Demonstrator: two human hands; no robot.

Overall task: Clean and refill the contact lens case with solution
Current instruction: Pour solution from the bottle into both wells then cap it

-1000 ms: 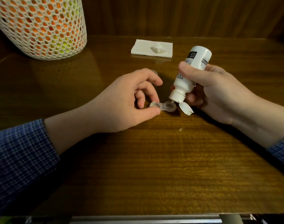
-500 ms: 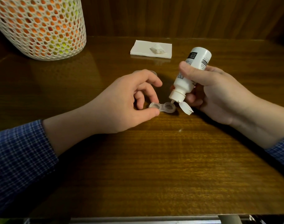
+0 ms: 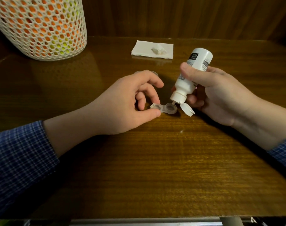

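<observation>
Two hands busy here: left hand [image 3: 122, 101] pinches the left well of the lens case [image 3: 163, 108] flat on the surface [image 3: 155, 168]. Right hand [image 3: 217, 93] has its grip wrapped round the solution bottle [image 3: 190, 74], tipped nozzle-down right over the right well, flip cap [image 3: 187, 110] hanging open. Folded tissue [image 3: 143, 48] sits further back.

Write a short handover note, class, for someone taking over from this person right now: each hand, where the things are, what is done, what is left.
Left hand: pinches the left well of the contact lens case, steadying it on the table.
Right hand: grips the solution bottle, tilted tip-down, flip cap open, nozzle over the right well.
Both wells are uncapped; one case lid shows behind the left fingers. A crumpled tissue lies on the napkin at the back.
Done: case opened. Fill level cannot be told.
Left: finish filling both wells, cap them, close the bottle.
</observation>
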